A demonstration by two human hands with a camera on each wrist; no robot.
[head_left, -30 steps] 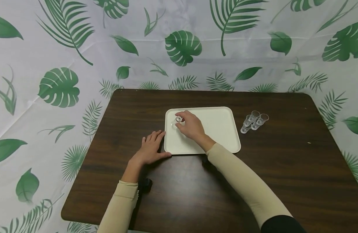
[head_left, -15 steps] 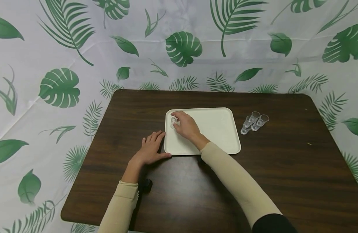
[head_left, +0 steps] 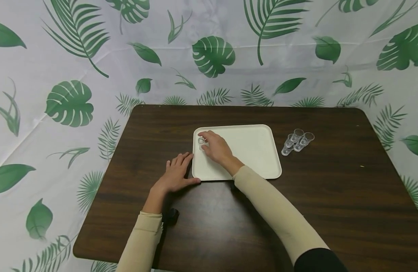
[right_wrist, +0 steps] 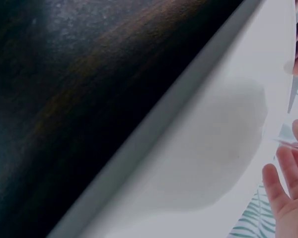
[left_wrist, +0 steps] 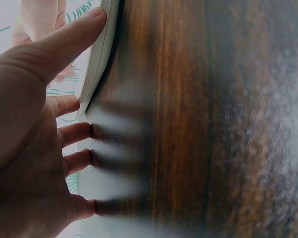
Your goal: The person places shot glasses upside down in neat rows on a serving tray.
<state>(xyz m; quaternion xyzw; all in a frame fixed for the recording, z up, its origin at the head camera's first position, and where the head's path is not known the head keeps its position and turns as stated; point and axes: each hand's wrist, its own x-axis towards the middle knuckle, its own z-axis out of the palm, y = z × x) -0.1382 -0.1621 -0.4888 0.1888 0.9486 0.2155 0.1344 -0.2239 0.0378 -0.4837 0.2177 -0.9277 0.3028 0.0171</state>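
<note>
My right hand [head_left: 217, 147] is over the back left part of a cream tray [head_left: 249, 151]. Thumb and index finger hold a small clear cup [head_left: 201, 141] between them, low over the tray; whether its base touches the tray I cannot tell. In the right wrist view, part of the clear cup [right_wrist: 286, 135] shows beside the thumb at the right edge. Fingers spread, my left hand [head_left: 175, 175] lies at the tray's near left corner. Its thumb touches the front edge and its index finger the left edge, while the other fingertips rest on the table, as the left wrist view [left_wrist: 35, 124] shows.
Several small clear cups [head_left: 298, 141] stand close together on the dark wooden table [head_left: 331, 181], right of the tray. A white cloth [head_left: 181, 87] with green leaves hangs behind the table. A tiny pale speck [head_left: 361, 166] lies at the right.
My right hand has moved a little left with the clear cup, nearer the tray's left edge. The left hand and the tray stay where they were.
</note>
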